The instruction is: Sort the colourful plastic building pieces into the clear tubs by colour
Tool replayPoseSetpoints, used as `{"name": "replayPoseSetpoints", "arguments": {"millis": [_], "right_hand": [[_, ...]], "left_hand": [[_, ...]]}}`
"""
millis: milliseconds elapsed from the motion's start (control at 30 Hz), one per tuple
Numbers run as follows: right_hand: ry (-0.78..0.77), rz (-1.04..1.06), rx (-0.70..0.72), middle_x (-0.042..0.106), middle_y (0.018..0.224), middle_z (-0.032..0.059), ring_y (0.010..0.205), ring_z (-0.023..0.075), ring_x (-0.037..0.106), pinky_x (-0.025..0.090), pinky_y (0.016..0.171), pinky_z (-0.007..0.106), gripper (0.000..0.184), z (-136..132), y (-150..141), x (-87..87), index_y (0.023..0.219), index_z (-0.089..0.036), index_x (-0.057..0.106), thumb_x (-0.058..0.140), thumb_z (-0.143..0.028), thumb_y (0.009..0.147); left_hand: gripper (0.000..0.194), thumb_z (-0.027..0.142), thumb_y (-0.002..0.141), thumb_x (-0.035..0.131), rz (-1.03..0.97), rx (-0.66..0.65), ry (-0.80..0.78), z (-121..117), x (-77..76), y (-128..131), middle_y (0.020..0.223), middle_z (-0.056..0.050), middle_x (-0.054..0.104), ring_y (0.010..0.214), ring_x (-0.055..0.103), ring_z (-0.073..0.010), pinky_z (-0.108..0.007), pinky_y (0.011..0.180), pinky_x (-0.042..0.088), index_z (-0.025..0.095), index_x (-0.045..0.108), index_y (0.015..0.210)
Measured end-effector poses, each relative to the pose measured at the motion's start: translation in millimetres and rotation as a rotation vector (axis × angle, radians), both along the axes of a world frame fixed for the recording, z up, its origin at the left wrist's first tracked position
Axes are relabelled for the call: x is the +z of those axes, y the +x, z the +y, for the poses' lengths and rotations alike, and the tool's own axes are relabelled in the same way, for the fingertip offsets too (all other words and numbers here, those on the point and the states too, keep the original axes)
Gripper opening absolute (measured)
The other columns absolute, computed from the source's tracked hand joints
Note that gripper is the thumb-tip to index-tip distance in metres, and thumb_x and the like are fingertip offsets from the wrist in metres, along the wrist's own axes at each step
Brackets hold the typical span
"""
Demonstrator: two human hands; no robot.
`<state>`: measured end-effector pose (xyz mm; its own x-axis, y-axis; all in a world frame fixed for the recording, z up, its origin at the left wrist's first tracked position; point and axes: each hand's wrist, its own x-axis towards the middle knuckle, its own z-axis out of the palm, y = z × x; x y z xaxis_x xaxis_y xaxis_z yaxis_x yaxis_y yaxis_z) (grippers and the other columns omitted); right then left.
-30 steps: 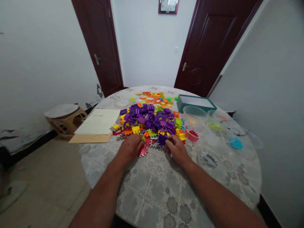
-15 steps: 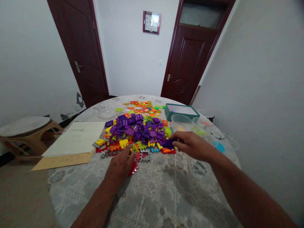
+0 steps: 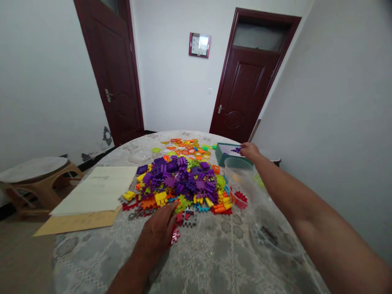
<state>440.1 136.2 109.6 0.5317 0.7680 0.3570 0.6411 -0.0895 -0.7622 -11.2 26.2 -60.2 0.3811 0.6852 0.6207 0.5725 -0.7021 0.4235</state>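
Right hand (image 3: 251, 151) pinches a purple piece (image 3: 237, 150) over the box (image 3: 219, 156), one o'clock. Left hand (image 3: 159, 223): cannot tell its grip. Paper (image 3: 94, 190) writing illegible.

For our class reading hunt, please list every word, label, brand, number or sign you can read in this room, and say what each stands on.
No text can be read with certainty.
Wall clock: dial numbers, too small and blurred, partly under glare.
Cream sheet: faint marks, unreadable.
Brown sheet under it: faint marks, unreadable.
Plastic pieces: no lettering visible.
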Motion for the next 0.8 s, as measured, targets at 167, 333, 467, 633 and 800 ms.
{"name": "replayPoseSetpoints", "arguments": {"millis": [167, 333, 467, 633, 800], "right_hand": [[-0.079, 0.054, 0.033, 0.07, 0.068, 0.0059, 0.058, 0.0155, 0.064, 0.052, 0.06, 0.028, 0.013, -1.1, -23.1, 7.1, 0.089, -0.01, 0.072, 0.077, -0.013, 0.078], [-0.151, 0.033, 0.297, 0.074, 0.073, 0.0025, 0.064, 0.015, 0.068, 0.054, 0.065, 0.025, 0.01, -51.6, -98.0, 1.1, 0.089, -0.016, 0.077, 0.072, -0.011, 0.082], [-0.084, -0.358, 0.824, 0.079, 0.1, 0.0041, 0.088, 0.0178, 0.071, 0.053, 0.081, 0.029, 0.02, -120.6, -178.0, -20.7, 0.108, -0.021, 0.077, 0.068, -0.017, 0.091], [-0.124, -0.588, 0.895, 0.079, 0.106, 0.0056, 0.096, 0.0212, 0.069, 0.05, 0.084, 0.028, 0.019, -170.6, -229.0, -48.5, 0.11, -0.02, 0.076, 0.061, -0.02, 0.097], [-0.099, -0.549, 0.855, 0.079, 0.1, 0.0054, 0.094, 0.0205, 0.07, 0.05, 0.084, 0.028, 0.016, -172.6, -200.5, -50.0, 0.105, -0.02, 0.077, 0.064, -0.02, 0.097]], "left_hand": [[0.028, 0.033, 0.103, 0.053, -0.011, -0.02, -0.016, 0.6, 2.3, 0.0, 0.116, -0.009, 0.08, 0.106, 0.078, -0.0244, -0.039, 0.1, 0.063, 0.024, 0.071, 0.122], [0.029, 0.033, 0.102, 0.053, -0.052, -0.046, -0.068, -1.5, 9.6, 0.8, 0.118, -0.008, 0.08, 0.107, 0.078, -0.0253, -0.041, 0.101, 0.063, 0.025, 0.072, 0.122], [0.03, 0.035, 0.102, 0.055, -0.096, -0.124, -0.121, -3.5, 17.1, 3.1, 0.118, -0.008, 0.08, 0.106, 0.078, -0.0264, -0.042, 0.097, 0.064, 0.025, 0.072, 0.124], [0.034, 0.032, 0.102, 0.052, -0.061, -0.287, -0.194, -3.5, 16.7, 5.3, 0.121, -0.008, 0.08, 0.107, 0.078, -0.0278, -0.043, 0.095, 0.064, 0.029, 0.07, 0.131], [0.03, 0.041, 0.101, 0.057, 0.01, -0.267, -0.197, -3.6, 15.5, 5.0, 0.117, -0.007, 0.081, 0.104, 0.078, -0.0251, -0.037, 0.093, 0.064, 0.028, 0.071, 0.124]]}}
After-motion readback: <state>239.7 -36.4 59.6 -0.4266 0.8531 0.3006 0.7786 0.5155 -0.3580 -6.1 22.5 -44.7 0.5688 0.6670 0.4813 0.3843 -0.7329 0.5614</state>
